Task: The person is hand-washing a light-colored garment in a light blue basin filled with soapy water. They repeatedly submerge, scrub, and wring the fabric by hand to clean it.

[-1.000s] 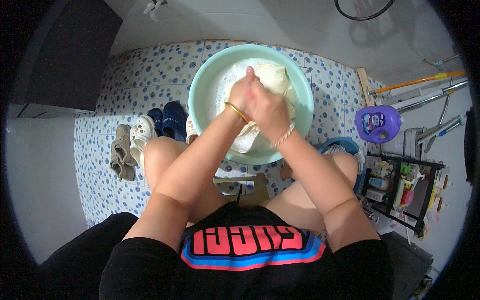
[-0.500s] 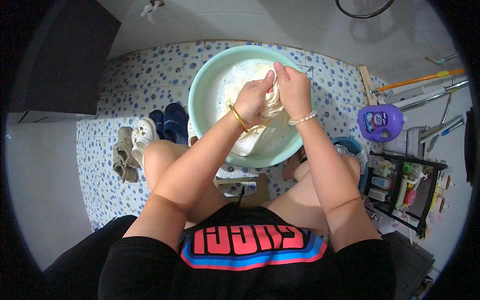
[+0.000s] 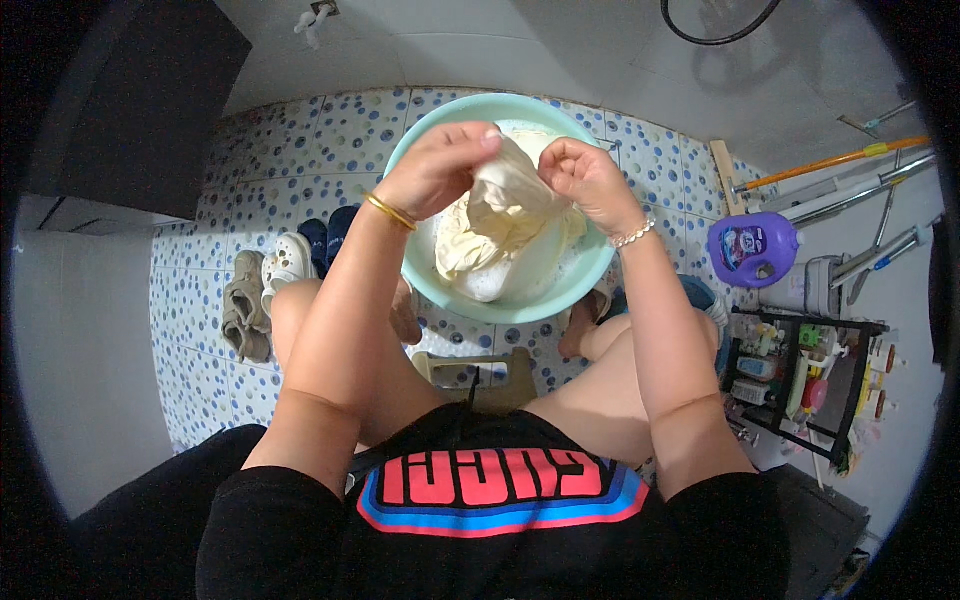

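Observation:
A pale cream garment [image 3: 515, 205], wet and bunched, is lifted partly out of a mint-green basin [image 3: 408, 150]. My left hand [image 3: 440, 165], with a gold bangle at its wrist, pinches the cloth at its upper left. At the cloth's right edge, my right hand [image 3: 592, 180] has its fingers curled and pressed together on it; a beaded bracelet circles that wrist. Between the hands the fabric is stretched up and spread. Its lower part hangs into sudsy water [image 3: 530, 285]. What kind of garment it is cannot be made out.
A purple detergent bottle [image 3: 750, 250] stands to the right, near a black rack [image 3: 800, 385] of toiletries and several leaning poles [image 3: 835, 165]. White clogs [image 3: 287, 265], beige shoes [image 3: 246, 305] and dark blue slippers [image 3: 338, 235] sit at the left on the dotted tile floor. A low stool [image 3: 500, 378] is beneath me.
My hands have moved apart, the left one going up and leftward. The cloth, squeezed and twisted between them before, is now opened out and raised.

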Tool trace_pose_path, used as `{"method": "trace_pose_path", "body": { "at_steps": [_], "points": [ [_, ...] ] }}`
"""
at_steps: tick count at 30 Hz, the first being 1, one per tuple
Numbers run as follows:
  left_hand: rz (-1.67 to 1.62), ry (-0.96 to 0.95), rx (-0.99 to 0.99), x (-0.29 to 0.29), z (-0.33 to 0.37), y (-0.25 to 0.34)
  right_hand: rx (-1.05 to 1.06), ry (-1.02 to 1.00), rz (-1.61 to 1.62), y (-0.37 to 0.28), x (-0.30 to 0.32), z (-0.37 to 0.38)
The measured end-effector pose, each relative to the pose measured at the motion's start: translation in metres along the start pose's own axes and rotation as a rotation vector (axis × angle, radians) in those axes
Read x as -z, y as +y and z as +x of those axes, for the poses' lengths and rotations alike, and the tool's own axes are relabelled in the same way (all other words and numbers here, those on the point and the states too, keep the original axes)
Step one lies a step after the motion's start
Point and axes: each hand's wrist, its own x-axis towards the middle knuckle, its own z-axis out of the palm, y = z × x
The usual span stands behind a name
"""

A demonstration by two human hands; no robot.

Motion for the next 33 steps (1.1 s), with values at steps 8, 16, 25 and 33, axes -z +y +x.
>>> {"method": "trace_pose_path", "body": {
  "at_steps": [8, 16, 25, 33],
  "points": [
    [-0.331, 0.232, -0.112, -0.008, -0.016, 0.011, -0.007, -0.121, -0.044, -0.016, -0.042, -0.028],
    [-0.764, -0.175, -0.206, 0.021, -0.028, 0.022, -0.098, 0.088, -0.211, 0.009, 0.006, -0.028],
    [-0.672, 0.077, -0.165, 0.02, -0.017, 0.001, 0.327, 0.358, 0.566, -0.031, -0.013, -0.039],
    [-0.556, 0.366, 0.057, -0.003, 0.004, -0.078, 0.118, 0.267, 0.592, -0.012, -0.034, -0.006]
  ]
}}
